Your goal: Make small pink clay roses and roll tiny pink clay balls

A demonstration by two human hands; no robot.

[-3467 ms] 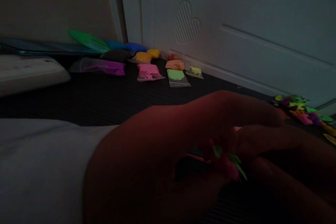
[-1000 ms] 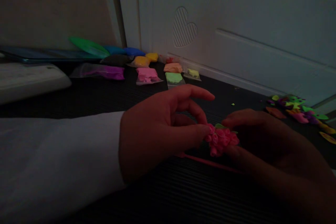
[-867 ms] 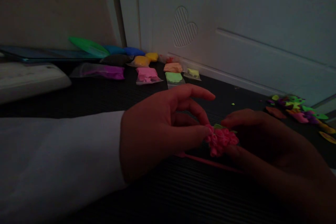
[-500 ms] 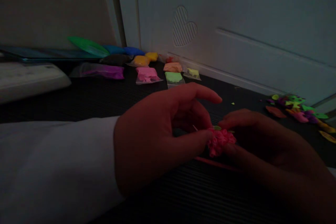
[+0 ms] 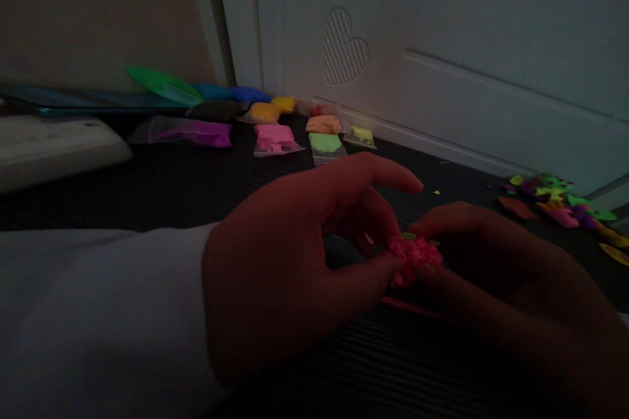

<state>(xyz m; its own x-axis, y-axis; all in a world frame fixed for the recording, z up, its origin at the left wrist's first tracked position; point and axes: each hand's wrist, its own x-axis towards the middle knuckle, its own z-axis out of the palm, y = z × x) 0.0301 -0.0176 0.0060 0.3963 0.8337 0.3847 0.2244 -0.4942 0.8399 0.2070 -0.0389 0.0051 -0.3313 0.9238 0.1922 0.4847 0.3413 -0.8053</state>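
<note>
A small pink clay flower cluster [image 5: 413, 256] with green leaf-like bits sits between my two hands. My left hand [image 5: 314, 242], in a white sleeve, pinches its left side with thumb and a bent finger, while the index finger stretches above. On the other side my right hand [image 5: 501, 281] grips the cluster between thumb and fingers. Beneath it shows a thin pinkish-red strip [image 5: 413, 306], partly hidden by the hands; I cannot make out what it is. The scene is dim.
Bags of coloured clay lie along the back: purple [image 5: 211, 133], pink [image 5: 276, 139], light green [image 5: 327, 145] and others. At the far right is a heap of mixed clay pieces [image 5: 555, 195]. A white device [image 5: 59, 150] stands at the left, before a white panel [image 5: 442, 26].
My left hand has shifted slightly, its index finger reaching a little farther right. The flower cluster has turned or tilted a little between the fingers.
</note>
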